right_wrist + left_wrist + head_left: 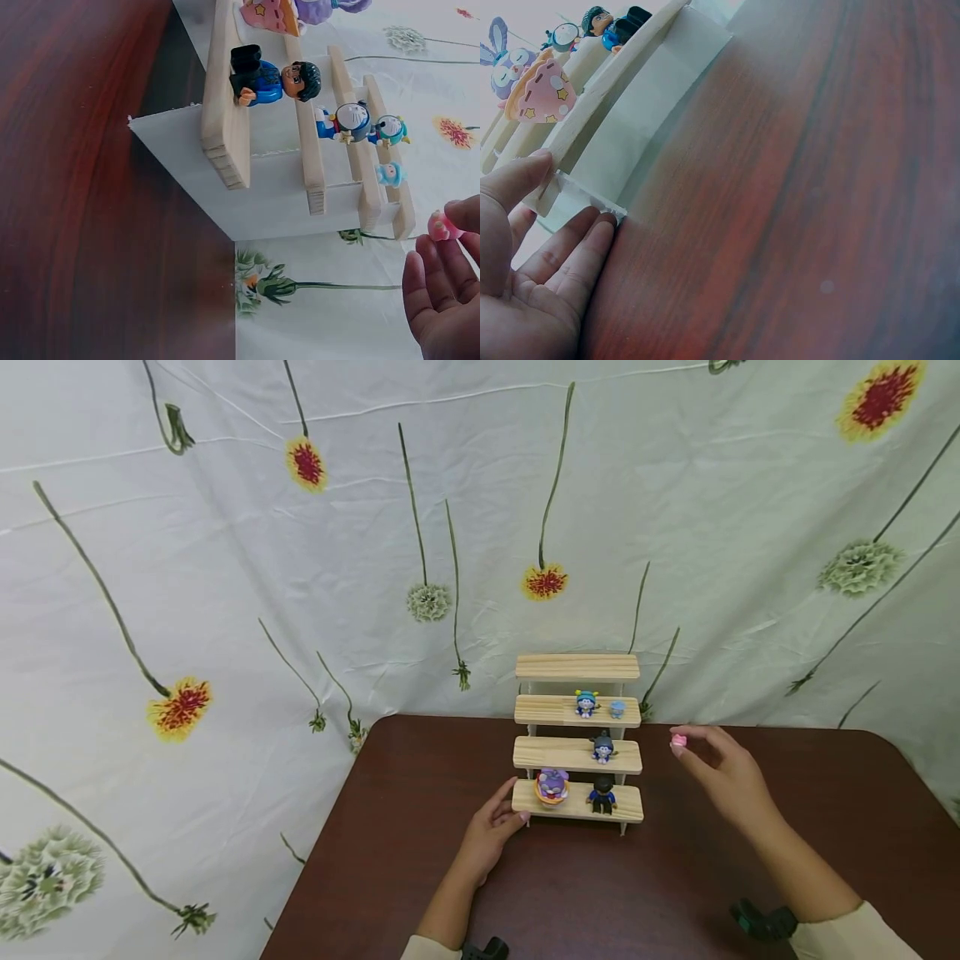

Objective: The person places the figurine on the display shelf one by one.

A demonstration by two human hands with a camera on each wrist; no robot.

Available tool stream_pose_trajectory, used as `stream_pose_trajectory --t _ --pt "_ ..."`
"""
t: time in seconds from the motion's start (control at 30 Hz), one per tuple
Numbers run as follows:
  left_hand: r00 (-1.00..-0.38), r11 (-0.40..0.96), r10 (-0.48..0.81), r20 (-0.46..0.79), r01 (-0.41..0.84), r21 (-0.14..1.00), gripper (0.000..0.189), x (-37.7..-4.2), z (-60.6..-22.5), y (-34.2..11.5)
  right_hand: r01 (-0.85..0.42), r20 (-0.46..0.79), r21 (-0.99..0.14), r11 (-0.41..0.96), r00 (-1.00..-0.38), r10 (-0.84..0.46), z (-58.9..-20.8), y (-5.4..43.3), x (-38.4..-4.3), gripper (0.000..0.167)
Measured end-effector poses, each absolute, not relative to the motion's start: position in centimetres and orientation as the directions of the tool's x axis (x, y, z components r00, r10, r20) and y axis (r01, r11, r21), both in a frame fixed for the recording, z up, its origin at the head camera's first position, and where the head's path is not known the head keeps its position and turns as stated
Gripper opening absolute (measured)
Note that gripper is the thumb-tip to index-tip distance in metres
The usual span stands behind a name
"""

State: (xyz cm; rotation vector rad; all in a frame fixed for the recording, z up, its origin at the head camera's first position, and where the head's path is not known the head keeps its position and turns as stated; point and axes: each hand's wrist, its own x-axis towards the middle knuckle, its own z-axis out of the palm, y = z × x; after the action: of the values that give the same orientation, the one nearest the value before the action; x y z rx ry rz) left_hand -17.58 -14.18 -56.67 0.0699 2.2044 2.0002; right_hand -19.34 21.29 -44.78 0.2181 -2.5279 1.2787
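A stepped wooden display shelf (577, 752) with white side panels stands on the table. My left hand (489, 833) holds the left end of its lowest step, thumb at the front edge in the left wrist view. To the right of the shelf, my right hand (731, 777) pinches a small pink figurine (678, 740) in the air. On the lowest step sit a purple rabbit figurine (552, 784) and a dark-haired toy figure (602, 796). One step up is a dark-capped figurine (603, 747). Above it stand a teal-hatted figurine (586, 703) and a tiny light-blue figurine (617, 709).
The dark brown table (600, 893) carries the shelf near its back edge. Behind hangs a white cloth (337, 568) printed with flowers. The top step (577, 667) bears no figurine.
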Motion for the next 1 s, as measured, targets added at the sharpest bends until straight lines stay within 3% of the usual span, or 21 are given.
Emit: stream_pose_trajectory --t 0.63,1.0 --pt "-0.986 0.102 0.140 -0.087 -0.073 0.992 0.070 -17.6 -56.7 -14.2 -0.302 0.333 -0.795 0.527 -0.942 -0.038 -43.6 20.2 -22.5 0.034" --pt "-0.987 0.096 0.133 -0.091 -0.078 0.992 0.069 -17.6 -56.7 -14.1 -0.286 0.332 -0.755 0.590 -0.943 -0.033 -42.9 20.3 -24.7 0.037"
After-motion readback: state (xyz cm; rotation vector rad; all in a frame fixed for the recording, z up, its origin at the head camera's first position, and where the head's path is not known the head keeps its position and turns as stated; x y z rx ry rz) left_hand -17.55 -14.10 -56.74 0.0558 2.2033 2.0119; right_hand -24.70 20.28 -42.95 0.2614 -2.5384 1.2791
